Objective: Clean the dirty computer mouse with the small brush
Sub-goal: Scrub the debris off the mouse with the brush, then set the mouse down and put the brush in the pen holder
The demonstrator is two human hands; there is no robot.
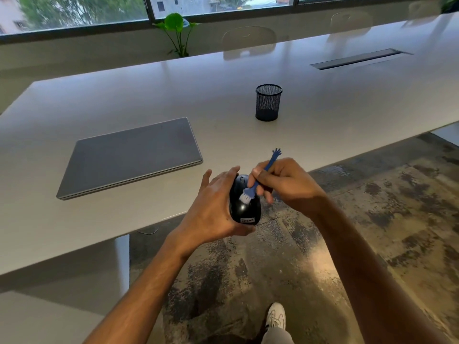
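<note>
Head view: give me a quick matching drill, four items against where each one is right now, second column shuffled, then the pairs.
Items:
1. Lenovo mouse
2. blue brush
3. closed laptop
4. mesh pen cup

Places:
A. flat on the white table, left of the hands
B. in the left hand, off the table
C. upright on the table, beyond the hands
D. in the right hand, bristles on the mouse

Pairs: 1-B, 2-D, 3-A, 4-C

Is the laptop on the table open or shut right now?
Shut. The laptop lies flat on the table with its grey lid fully down; no screen or keyboard shows.
</note>
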